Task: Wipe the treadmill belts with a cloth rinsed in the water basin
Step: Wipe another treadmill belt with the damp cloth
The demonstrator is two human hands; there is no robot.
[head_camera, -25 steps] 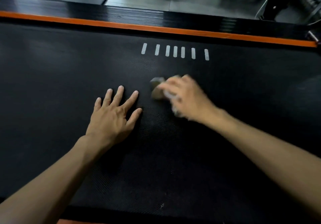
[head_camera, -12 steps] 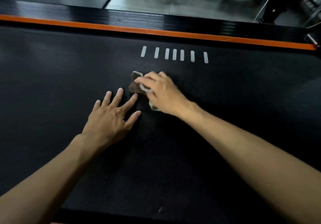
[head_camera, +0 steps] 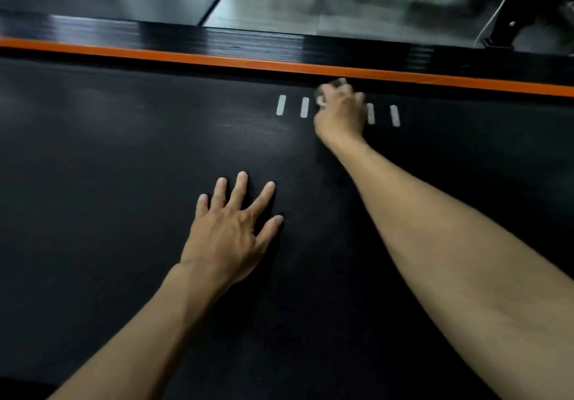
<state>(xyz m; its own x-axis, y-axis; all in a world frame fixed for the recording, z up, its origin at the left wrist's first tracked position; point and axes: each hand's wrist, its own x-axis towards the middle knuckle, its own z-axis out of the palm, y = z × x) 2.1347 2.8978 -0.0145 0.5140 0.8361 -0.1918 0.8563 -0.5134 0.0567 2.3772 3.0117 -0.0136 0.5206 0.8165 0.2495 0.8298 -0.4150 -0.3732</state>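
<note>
my left hand [head_camera: 231,232] is nearest to me, laid flat on the black treadmill belt [head_camera: 124,166] with the fingers straight and spread, palm down, holding nothing. my left forearm runs back toward me from it at the bottom of the view.

further out and to the right, my right arm stretches across the belt, and my right hand [head_camera: 340,110] sits on top of the row of short white marks [head_camera: 281,105], covering the middle ones so that two show on its left and two on its right. its fingers are curled round the cloth [head_camera: 323,96], which is bunched up and mostly hidden under them; only pale bits poke out at the fingertips and it looks blurred. the cloth is down on the belt close to the far edge.

just past that hand runs the orange strip [head_camera: 186,56] along the belt's far side, then the glossy black side rail [head_camera: 124,31]. beyond that is grey floor [head_camera: 357,5], with a black frame [head_camera: 509,23] and a white cable [head_camera: 494,17] at the far right.
</note>
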